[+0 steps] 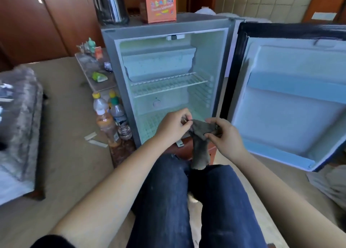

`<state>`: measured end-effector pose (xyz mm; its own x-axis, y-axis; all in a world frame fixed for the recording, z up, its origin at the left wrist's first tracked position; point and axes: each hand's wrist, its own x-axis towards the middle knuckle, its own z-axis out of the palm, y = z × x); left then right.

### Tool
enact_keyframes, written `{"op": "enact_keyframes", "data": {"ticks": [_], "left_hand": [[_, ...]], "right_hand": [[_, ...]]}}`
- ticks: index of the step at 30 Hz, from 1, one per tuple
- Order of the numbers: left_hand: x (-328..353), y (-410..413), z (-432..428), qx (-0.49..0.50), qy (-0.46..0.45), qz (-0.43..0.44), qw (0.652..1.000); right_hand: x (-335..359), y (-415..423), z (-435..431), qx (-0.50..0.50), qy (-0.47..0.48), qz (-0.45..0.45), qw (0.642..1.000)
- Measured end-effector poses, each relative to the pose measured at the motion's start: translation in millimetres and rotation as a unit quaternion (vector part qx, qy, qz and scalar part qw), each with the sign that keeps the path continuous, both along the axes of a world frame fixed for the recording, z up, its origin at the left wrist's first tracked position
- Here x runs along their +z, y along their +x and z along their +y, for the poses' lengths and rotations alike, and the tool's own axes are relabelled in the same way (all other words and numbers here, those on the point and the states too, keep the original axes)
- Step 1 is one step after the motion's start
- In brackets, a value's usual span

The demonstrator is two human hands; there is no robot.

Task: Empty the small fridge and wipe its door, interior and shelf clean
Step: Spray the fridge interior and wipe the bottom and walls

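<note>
The small grey fridge stands open in front of me, its door swung out to the right. Inside I see a white freezer box at the top and a wire shelf below it, with nothing on the shelf. A dark grey cloth hangs in front of the fridge's lower opening. My left hand pinches its upper left edge and my right hand grips its right side, holding it spread between them above my knees.
Several drink bottles stand on the floor left of the fridge. A low board behind them carries small items. An orange box and a steel flask sit on top of the fridge. A grey bed edge is at far left.
</note>
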<state>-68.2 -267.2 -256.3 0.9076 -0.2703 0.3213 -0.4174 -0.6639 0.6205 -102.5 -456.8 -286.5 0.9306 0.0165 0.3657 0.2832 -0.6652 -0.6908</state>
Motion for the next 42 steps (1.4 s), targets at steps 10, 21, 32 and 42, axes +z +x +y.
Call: {"op": "enact_keyframes", "data": {"ticks": [10,21,32,42], "left_hand": [[-17,54,53,0.033,0.028,-0.015,0.999],[-5,95,73,0.068,0.134,-0.024,0.988],[-11,95,44,0.062,-0.115,0.098,0.987],[-58,97,26,0.085,-0.264,0.171,0.946]], "right_hand": [[3,69,37,-0.048,-0.054,-0.026,0.997],[35,142,52,0.055,-0.064,0.066,0.994],[-13,119,32,0.129,0.042,0.023,0.99],[-57,141,27,0.176,0.026,0.135,0.975]]}}
